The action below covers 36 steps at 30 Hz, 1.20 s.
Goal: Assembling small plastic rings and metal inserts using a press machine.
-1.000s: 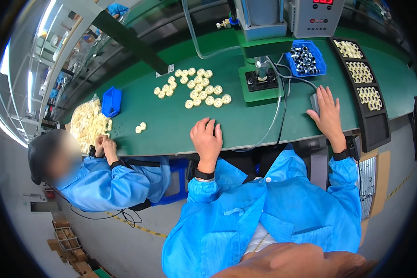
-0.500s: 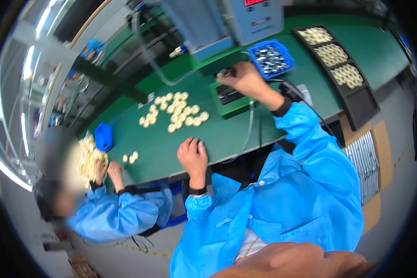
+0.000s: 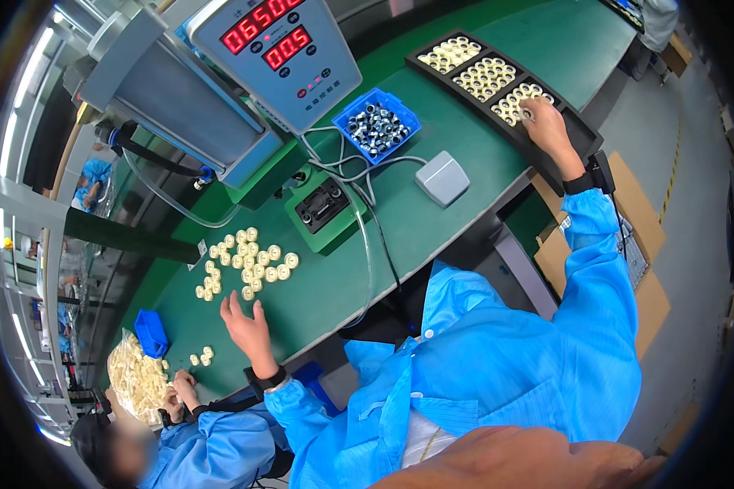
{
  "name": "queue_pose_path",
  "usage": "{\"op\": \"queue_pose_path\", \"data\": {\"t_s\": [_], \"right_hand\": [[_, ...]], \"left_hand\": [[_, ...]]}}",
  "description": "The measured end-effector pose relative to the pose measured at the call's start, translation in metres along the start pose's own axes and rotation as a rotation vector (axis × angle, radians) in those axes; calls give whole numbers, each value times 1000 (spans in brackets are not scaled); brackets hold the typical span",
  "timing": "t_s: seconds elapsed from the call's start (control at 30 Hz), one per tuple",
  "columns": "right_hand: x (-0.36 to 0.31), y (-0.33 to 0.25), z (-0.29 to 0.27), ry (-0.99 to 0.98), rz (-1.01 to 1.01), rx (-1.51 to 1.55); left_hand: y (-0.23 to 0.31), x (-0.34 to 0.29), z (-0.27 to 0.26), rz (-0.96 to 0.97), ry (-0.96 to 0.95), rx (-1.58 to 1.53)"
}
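My right hand (image 3: 548, 129) is at the near compartment of a long black tray (image 3: 564, 134), its fingers pinched on a small cream round part mostly hidden by the fingertips. Cream rings with dark centres (image 3: 488, 78) fill the tray's compartments in rows. My left hand (image 3: 250, 332) hovers by the table edge, fingers spread, holding nothing. Just beyond it lies a loose group of cream round parts (image 3: 257, 265). Between my hands stands a green press base with a black fixture (image 3: 323, 205); no part shows on it.
A blue bin of shiny metal sleeves (image 3: 377, 126) stands beyond a grey box with a cable (image 3: 442, 178). A control box with a red display (image 3: 277, 57) rises behind the press. At left, a co-worker's hands (image 3: 181, 391) work by a bag of cream parts (image 3: 139, 379) and a blue scoop-like bin (image 3: 151, 332).
My right hand has moved from the press fixture rightward to the black tray. My left hand has lifted and spread its fingers. The view has swung right.
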State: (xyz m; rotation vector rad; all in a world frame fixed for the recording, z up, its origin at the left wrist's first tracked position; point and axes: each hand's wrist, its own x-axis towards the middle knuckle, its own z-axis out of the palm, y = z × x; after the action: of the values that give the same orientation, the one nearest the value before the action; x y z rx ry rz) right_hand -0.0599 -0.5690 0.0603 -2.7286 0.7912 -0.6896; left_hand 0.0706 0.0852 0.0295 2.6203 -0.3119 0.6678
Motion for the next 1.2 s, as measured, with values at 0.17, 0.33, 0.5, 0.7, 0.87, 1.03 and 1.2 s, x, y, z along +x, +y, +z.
{"op": "queue_pose_path", "data": {"t_s": [0.17,0.33,0.5,0.7,0.87,1.03,1.2], "right_hand": [[5,21,27,-90,-64,-138],[10,17,18,-154,-40,-434],[22,23,15,-246,-19,-457],[27,12,13,-331,23,-427],[27,7,14,-312,44,-466],[24,9,9,-304,3,-451],[30,5,8,-335,36,-483]], "left_hand": [[-8,9,9,26,-185,100],[8,9,15,-19,-125,133],[43,28,6,-140,-32,-247],[159,75,57,221,-97,-475],[181,88,88,346,-82,-350],[176,82,79,321,-100,-343],[179,78,82,332,-87,-313]]}}
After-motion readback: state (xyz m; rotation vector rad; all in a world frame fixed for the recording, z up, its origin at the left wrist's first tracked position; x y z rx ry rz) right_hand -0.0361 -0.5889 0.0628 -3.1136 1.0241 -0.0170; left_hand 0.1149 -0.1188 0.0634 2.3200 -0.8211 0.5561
